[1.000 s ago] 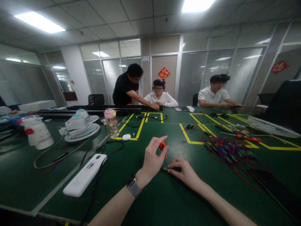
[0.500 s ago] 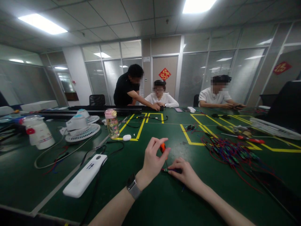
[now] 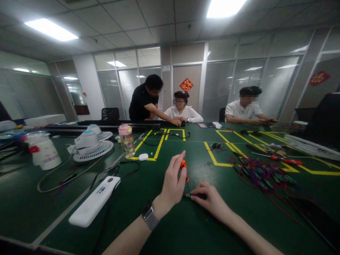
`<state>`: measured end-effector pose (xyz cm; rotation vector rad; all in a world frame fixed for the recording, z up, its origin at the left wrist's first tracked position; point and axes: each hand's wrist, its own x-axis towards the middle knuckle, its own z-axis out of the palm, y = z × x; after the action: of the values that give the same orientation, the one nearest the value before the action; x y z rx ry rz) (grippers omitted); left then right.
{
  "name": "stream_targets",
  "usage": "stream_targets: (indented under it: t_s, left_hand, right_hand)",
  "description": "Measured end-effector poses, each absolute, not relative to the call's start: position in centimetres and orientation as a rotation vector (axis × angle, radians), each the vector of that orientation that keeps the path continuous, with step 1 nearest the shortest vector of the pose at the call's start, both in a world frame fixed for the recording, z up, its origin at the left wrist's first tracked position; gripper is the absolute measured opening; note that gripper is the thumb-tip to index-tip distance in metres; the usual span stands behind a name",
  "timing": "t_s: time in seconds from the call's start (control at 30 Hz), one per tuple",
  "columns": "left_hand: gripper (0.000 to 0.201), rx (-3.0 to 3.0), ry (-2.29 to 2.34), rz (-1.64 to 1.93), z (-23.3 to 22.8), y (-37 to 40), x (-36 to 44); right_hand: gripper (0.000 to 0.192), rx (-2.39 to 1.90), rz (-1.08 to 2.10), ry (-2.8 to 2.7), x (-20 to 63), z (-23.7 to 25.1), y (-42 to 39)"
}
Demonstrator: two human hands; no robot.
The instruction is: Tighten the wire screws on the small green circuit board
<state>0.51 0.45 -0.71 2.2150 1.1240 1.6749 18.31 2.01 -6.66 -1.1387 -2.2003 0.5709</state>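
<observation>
Probable screwdriver [image 3: 183,164], partly behind left hand [image 3: 172,179]

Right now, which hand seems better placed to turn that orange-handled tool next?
Probably the left hand: its fingers are at the orange-handled tool, whose shaft runs down toward the small green board. The right hand pinches that board, so seems better suited to steadying.

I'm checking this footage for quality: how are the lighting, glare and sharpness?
Head view: the right ceiling light panel is blown out white; a dull sheen lies on the green table beside the left hand; the circuit board at the right hand is too soft to read; the frame's edges look stretched.
</observation>
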Motion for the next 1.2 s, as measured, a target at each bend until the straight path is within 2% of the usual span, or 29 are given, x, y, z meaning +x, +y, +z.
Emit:
stream_targets:
  t_s: [0.13, 0.37, 0.53, 0.67, 0.73, 0.9, 1.1, 1.2]
  left_hand:
    - [0.042, 2.158, 1.091, 1.683, -0.8, 0.6, 0.7]
    - [0.021, 2.176, 1.149, 1.776, -0.6, 0.6, 0.4]
    - [0.036, 2.114, 1.056, 1.698, -0.7, 0.5, 0.2]
    - [0.040, 1.893, 0.923, 1.650, -1.0, 1.1, 0.5]
    - [0.041, 1.774, 0.903, 1.643, -1.0, 1.4, 0.6]
    - [0.022, 1.833, 1.074, 1.753, -0.6, 1.6, 0.1]
    - [0.035, 1.739, 0.895, 1.578, -0.4, 1.1, 0.0]
    - [0.027, 1.843, 1.056, 1.637, -0.5, 1.0, 0.2]
  right_hand:
    - [0.014, -1.134, 0.585, -2.208, 18.3, -6.5, 2.0]
    - [0.013, -1.155, 0.591, -2.201, 18.2, -6.4, 1.9]
    - [0.014, -1.151, 0.609, -2.205, 18.2, -6.4, 1.9]
    - [0.014, -1.154, 0.611, -2.202, 18.1, -6.3, 1.9]
    - [0.014, -1.161, 0.607, -2.201, 18.1, -6.3, 1.8]
    - [0.014, -1.167, 0.609, -2.203, 18.2, -6.5, 2.0]
    - [0.015, -1.138, 0.598, -2.204, 18.3, -7.0, 2.3]
    - [0.014, -1.144, 0.599, -2.198, 18.2, -7.0, 2.3]
